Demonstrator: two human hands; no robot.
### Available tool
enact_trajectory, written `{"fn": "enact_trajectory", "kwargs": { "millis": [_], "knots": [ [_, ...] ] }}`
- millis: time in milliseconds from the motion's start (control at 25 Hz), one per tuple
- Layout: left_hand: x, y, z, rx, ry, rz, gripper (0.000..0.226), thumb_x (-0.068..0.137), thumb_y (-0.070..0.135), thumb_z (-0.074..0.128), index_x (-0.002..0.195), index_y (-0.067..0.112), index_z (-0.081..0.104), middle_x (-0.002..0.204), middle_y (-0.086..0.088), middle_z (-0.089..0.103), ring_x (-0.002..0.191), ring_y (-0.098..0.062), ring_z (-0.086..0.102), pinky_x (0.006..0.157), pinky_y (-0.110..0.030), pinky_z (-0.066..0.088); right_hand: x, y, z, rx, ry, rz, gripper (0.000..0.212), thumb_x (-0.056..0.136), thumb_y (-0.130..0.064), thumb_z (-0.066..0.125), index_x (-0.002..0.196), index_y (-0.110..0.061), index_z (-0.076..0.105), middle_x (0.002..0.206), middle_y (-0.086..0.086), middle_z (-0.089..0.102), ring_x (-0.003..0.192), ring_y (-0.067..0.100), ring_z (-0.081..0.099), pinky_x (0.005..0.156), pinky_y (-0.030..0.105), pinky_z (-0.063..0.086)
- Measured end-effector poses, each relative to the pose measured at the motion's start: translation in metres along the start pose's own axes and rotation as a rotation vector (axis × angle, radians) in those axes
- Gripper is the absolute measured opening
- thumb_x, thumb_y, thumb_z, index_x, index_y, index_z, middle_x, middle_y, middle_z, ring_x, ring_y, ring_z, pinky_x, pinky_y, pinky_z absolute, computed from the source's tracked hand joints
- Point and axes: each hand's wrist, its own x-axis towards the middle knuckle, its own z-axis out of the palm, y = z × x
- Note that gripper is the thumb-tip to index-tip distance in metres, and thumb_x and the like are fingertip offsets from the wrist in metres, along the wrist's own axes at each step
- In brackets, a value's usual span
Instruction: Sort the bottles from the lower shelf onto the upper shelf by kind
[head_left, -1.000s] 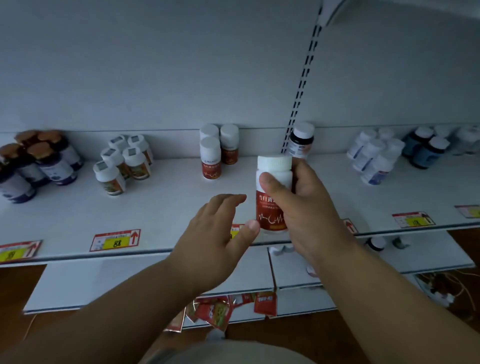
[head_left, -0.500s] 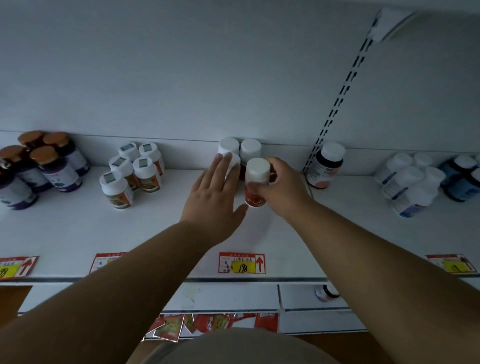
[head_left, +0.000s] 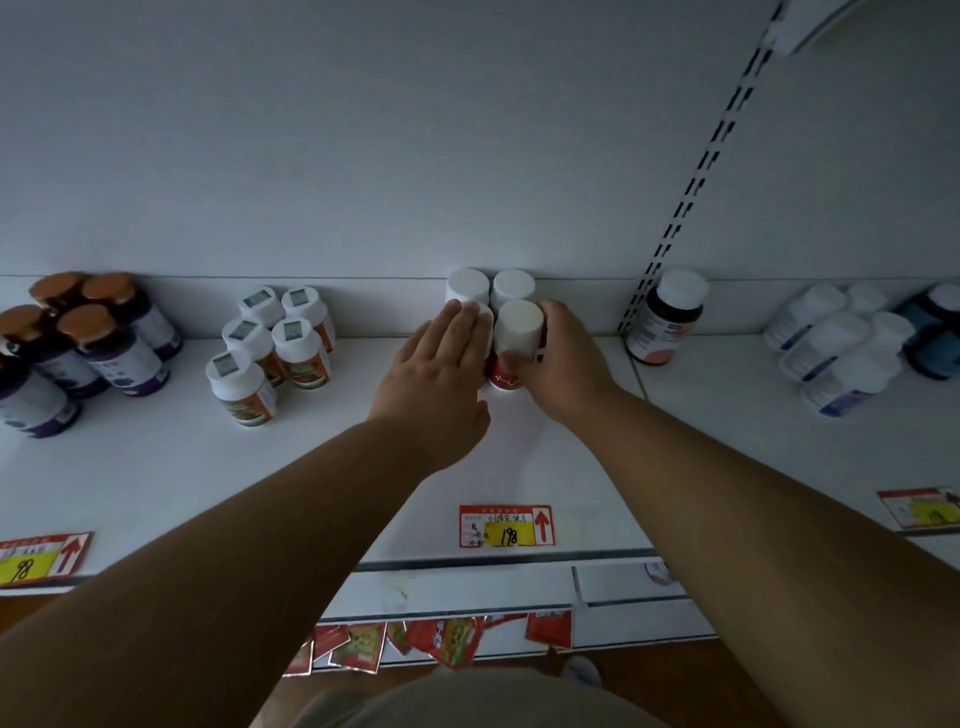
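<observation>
White shelving backs the upper shelf (head_left: 156, 467), where the right hand (head_left: 563, 358) grips a red-labelled bottle (head_left: 514, 343) standing upright. Just left, the left hand (head_left: 441, 374) lies with straight fingers on a neighbouring bottle (head_left: 485, 322).

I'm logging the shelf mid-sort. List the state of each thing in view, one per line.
Red bottle: upright on the upper shelf, gripped by the right hand.
Left hand: flat, fingers straight against a neighbouring white-capped bottle.
Back bottles: two, upright at the wall.
Orange-label bottles: five, upright, grouped.
Brown-capped bottles: upright, grouped.
Dark bottle: upright, alone.
Price tag: flat at the shelf's edge.
</observation>
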Motion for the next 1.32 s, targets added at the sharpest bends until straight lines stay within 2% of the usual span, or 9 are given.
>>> {"fn": "enact_trajectory", "kwargs": {
  "millis": [120,240,320,440,520,680,880,1000,1320],
  "knots": [
    [-0.013,0.005,-0.009,-0.044,0.091,0.017,0.084,0.090,0.035,0.056,0.155,0.010,0.009,0.162,-0.014,0.011,0.150,-0.028,0.002,0.122,-0.044,0.006,-0.028,-0.006,-0.014,-0.027,0.060,0.015,0.085,0.078,-0.039,0.081,0.146,-0.015,0.036,0.138,0.009,0.048,0.124,0.023,0.050,0.101,0.039,0.045],
    [-0.043,0.021,-0.020,-0.136,0.240,0.038,0.070,0.082,0.027,0.065,0.144,0.008,0.036,0.148,-0.018,0.040,0.138,-0.037,0.034,0.114,-0.052,0.029,-0.071,-0.014,-0.034,-0.106,0.168,-0.159,0.071,0.083,-0.036,0.077,0.141,-0.014,0.043,0.136,0.010,0.047,0.125,0.024,0.047,0.104,0.039,0.043],
    [-0.072,0.040,-0.026,-0.201,0.262,0.030,0.064,0.083,0.028,0.064,0.139,0.009,0.042,0.140,-0.016,0.048,0.130,-0.036,0.045,0.107,-0.054,0.038,-0.097,-0.023,-0.049,-0.091,0.218,-0.290,0.059,0.085,-0.033,0.075,0.134,-0.012,0.050,0.131,0.009,0.051,0.121,0.023,0.050,0.101,0.035,0.044],
    [-0.110,0.071,-0.031,-0.218,0.226,0.043,0.054,0.088,0.033,0.052,0.138,0.015,0.043,0.132,-0.008,0.056,0.122,-0.030,0.052,0.103,-0.048,0.039,-0.140,-0.031,-0.077,-0.076,0.247,-0.388,0.048,0.089,-0.033,0.069,0.130,-0.013,0.053,0.114,0.004,0.060,0.103,0.019,0.057,0.086,0.029,0.046],
    [-0.133,0.094,-0.033,-0.252,0.203,0.031,0.048,0.090,0.031,0.051,0.136,0.019,0.046,0.125,-0.003,0.060,0.115,-0.026,0.055,0.098,-0.045,0.041,-0.179,-0.025,-0.096,-0.065,0.180,-0.346,0.043,0.093,-0.036,0.064,0.130,-0.019,0.050,0.101,-0.003,0.059,0.090,0.013,0.057,0.075,0.027,0.048],
    [-0.183,0.152,-0.007,-0.326,0.157,0.042,0.039,0.090,0.031,0.051,0.128,0.021,0.053,0.116,0.000,0.062,0.103,-0.022,0.059,0.087,-0.040,0.047,-0.263,0.028,-0.106,-0.078,0.141,-0.297,0.037,0.094,-0.037,0.061,0.126,-0.021,0.053,0.105,-0.009,0.053,0.084,0.004,0.052,0.070,0.028,0.053],
    [-0.217,0.190,0.090,-0.376,-0.089,0.031,0.046,0.083,0.034,0.052,0.127,0.020,0.054,0.122,-0.004,0.059,0.109,-0.028,0.056,0.088,-0.041,0.047,-0.325,0.119,-0.053,-0.029,0.117,-0.144,0.031,0.091,-0.038,0.059,0.116,-0.018,0.060,0.118,-0.006,0.049,0.094,0.007,0.053,0.077,0.034,0.054],
    [-0.208,0.178,0.148,-0.369,-0.156,-0.021,0.047,0.086,0.031,0.057,0.131,0.019,0.052,0.127,-0.005,0.057,0.115,-0.028,0.054,0.093,-0.043,0.045,-0.315,0.154,-0.017,0.023,0.072,-0.027,0.029,0.093,-0.036,0.060,0.118,-0.023,0.057,0.117,-0.011,0.044,0.096,0.004,0.051,0.077,0.027,0.052],
    [-0.179,0.094,0.300,-0.379,-0.151,-0.225,0.051,0.090,0.027,0.064,0.138,0.027,0.046,0.139,0.001,0.051,0.123,-0.020,0.052,0.097,-0.039,0.047,-0.240,0.256,0.133,-0.011,0.063,0.125,0.039,0.093,-0.039,0.063,0.126,-0.023,0.052,0.128,-0.002,0.052,0.109,0.011,0.057,0.089,0.024,0.049]
  ]
}}
